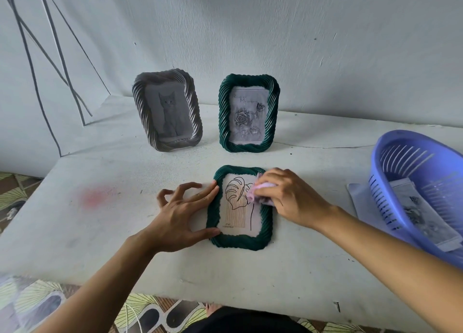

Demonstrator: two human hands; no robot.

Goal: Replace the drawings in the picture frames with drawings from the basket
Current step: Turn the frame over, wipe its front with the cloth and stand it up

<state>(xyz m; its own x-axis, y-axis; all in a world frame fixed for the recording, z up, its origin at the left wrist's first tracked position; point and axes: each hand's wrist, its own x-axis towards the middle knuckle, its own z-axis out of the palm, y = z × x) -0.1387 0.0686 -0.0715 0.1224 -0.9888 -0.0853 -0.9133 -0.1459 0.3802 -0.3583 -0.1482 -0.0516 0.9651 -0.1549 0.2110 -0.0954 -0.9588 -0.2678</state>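
Head view: green frame [239,207] lying flat, face up, on white tabletop [100,220], near front edge, leaf line drawing [238,202] showing inside. Left hand [180,215] spread wide, empty, thumb and forefinger pressed against frame's left border, other fingers curled up off the surface, probably bracing so frame doesn't slide. Right hand [288,197] closed around bunched pink cloth [255,191], pressed on upper right of the glass, looks like wiping the front clean. Flat placement likely chosen so pressure goes into the tabletop rather than tipping the frame.

Further back, two frames upright and leaning back, presumably on rear stands not visible: grey frame [167,110] with cat drawing at left, second green frame [249,113] with rose drawing just right of it, apart from each other. Purple basket [421,195] at right edge, tilted, printed drawings [421,212] inside, a sheet [360,197] lying under its near side. Basket well apart from the flat frame, within right arm's reach for picking drawings.

Cannot tell which drawings are already swapped; flat frame seems in a cleaning step
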